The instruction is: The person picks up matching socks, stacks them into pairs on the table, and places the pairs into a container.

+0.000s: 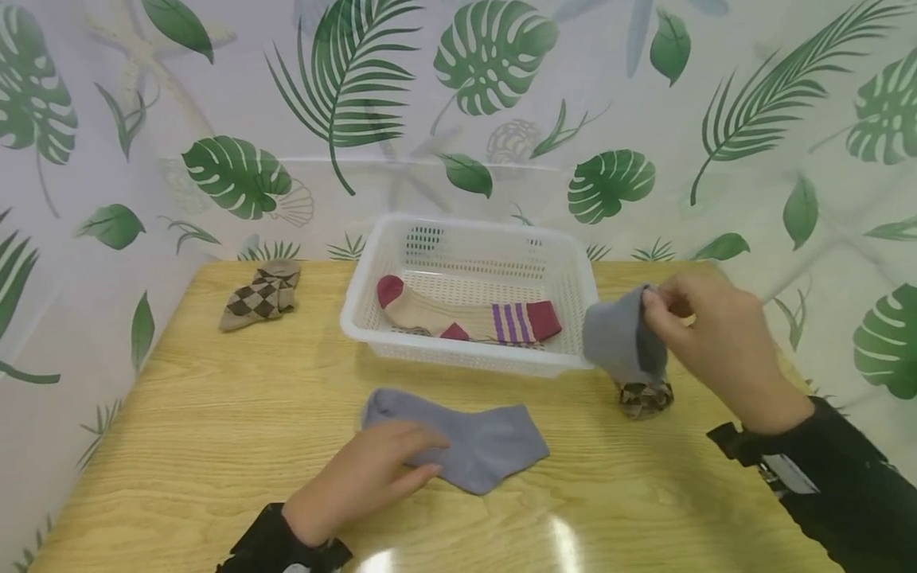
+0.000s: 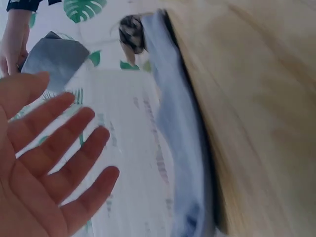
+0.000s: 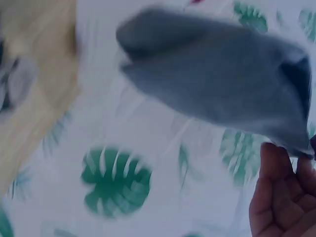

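A grey-blue sock hangs in the air at the right, its cuff pinched between thumb and fingers of my right hand [image 1: 723,342]; in the right wrist view this hanging sock [image 3: 222,74] shows its open cuff. A second grey-blue sock [image 1: 480,446] lies flat on the table in front of the basket. My left hand [image 1: 372,469] is over its toe end, fingers spread and fairly straight; the left wrist view shows the palm [image 2: 34,182] facing that camera, holding nothing, with the flat sock [image 2: 180,108] beyond.
A white perforated basket [image 1: 458,358] at the back of the table holds a beige sock with maroon and purple parts [image 1: 466,314]. A brown checked sock [image 1: 261,296] lies at the left; another checked bundle [image 1: 645,399] sits below the hanging sock. Leaf-patterned sheeting [image 1: 473,183] stands behind.
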`<state>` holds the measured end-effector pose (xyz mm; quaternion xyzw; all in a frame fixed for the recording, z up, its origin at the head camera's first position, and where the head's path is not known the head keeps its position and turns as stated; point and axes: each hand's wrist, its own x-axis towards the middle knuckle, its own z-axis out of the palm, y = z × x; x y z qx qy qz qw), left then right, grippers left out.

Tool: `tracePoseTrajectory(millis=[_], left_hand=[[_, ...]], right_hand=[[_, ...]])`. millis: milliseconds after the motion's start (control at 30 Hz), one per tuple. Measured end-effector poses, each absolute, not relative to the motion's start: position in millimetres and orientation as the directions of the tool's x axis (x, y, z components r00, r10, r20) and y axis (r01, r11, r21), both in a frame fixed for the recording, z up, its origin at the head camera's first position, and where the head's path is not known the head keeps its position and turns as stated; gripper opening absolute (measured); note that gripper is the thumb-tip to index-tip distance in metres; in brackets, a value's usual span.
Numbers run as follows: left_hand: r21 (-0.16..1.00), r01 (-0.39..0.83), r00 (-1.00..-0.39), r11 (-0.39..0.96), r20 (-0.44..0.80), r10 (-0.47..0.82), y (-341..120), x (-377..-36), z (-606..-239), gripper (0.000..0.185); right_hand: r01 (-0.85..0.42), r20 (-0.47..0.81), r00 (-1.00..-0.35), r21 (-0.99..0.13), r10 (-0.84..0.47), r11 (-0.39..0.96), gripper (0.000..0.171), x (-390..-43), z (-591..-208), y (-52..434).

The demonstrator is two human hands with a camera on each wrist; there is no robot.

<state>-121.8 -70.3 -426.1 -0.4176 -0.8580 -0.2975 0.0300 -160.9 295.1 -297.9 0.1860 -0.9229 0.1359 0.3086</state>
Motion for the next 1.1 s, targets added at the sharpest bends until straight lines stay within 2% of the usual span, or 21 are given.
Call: tracePoseTrajectory(millis=[100, 233, 400, 467, 633, 733, 867, 967, 1100], left_hand=[[0.551, 0.674, -0.709, 0.492, 0.297, 0.64, -51, -120, -422, 0.032], [0.643, 0.562, -0.795, 0.52, 0.246, 0.555, -25, -116, -420, 0.048], [0.607, 0.542, -0.824, 0.581, 0.247, 0.511, -7, -109, -425, 0.069], [0.609, 0.52, -0.836, 0.599, 0.218, 0.505, -8, -110, -428, 0.067], [0.688, 0.429, -0.861, 0.585, 0.115, 0.495, -26, -120, -429, 0.038], [0.741, 0.389, -0.876, 0.547, 0.114, 0.468, -41, -127, -428, 0.027], [0.877, 0.252, -0.912, 0.409, 0.075, 0.403, -59, -134, -423, 0.024], [0.953, 0.09, -0.936, 0.288, -0.018, 0.352, -68, -140, -421, 0.026], [0.967, -0.04, -0.953, 0.25, -0.112, 0.28, -72, -148, -426, 0.029]], right_hand=[[-0.522, 0.545, -0.75, -0.142, -0.374, 0.841, 0.015, -151, -307, 265], [-0.589, 0.4, -0.783, -0.229, -0.477, 0.775, 0.019, -139, -324, 229], [-0.624, 0.311, -0.781, -0.364, -0.541, 0.692, 0.017, -131, -337, 204], [-0.634, 0.299, -0.773, -0.411, -0.56, 0.655, 0.017, -130, -339, 200], [-0.605, 0.259, -0.786, -0.506, -0.562, 0.614, 0.014, -135, -335, 207], [-0.517, 0.164, -0.824, -0.608, -0.542, 0.602, 0.009, -140, -335, 215], [-0.256, -0.047, -0.869, -0.81, -0.493, 0.528, 0.015, -147, -344, 226], [-0.028, -0.176, -0.857, -0.922, -0.484, 0.385, 0.02, -152, -358, 231], [0.22, -0.307, -0.821, -0.948, -0.482, 0.228, 0.019, -161, -387, 235]])
